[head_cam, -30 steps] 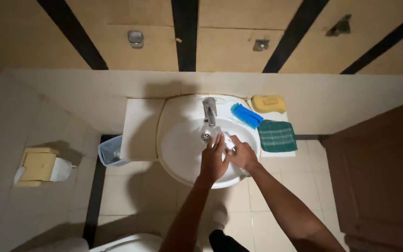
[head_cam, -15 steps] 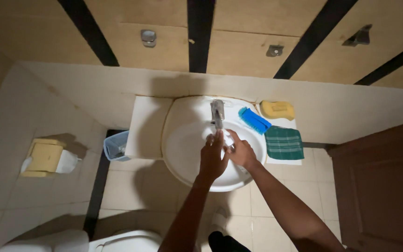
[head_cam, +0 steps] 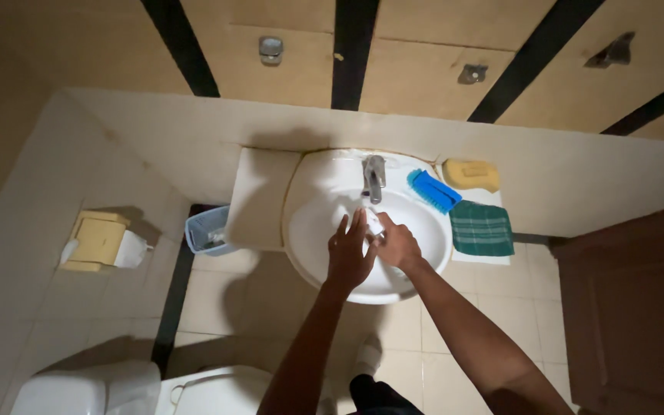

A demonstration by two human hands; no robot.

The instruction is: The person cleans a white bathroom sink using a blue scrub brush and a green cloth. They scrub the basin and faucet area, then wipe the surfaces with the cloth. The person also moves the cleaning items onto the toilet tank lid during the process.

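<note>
A blue scrub brush (head_cam: pixel 433 190) lies on the basin ledge at about one o'clock from the bowl, with a yellow sponge (head_cam: pixel 471 174) just beyond it and a green striped cloth (head_cam: pixel 482 228) at three o'clock. A pale blue waste basket (head_cam: pixel 207 230) stands on the floor at nine o'clock. Farther left, a yellow tissue holder (head_cam: pixel 98 241) hangs on the tiled wall. A white toilet (head_cam: pixel 140 388) sits at seven o'clock. A brown door (head_cam: pixel 632 307) fills the lower right.

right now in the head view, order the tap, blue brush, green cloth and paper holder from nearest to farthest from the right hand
1. Tap, just above the right hand at the back of the basin.
2. Blue brush, up and to the right.
3. Green cloth, farther right on the ledge.
4. Paper holder, far left on the wall.
</note>
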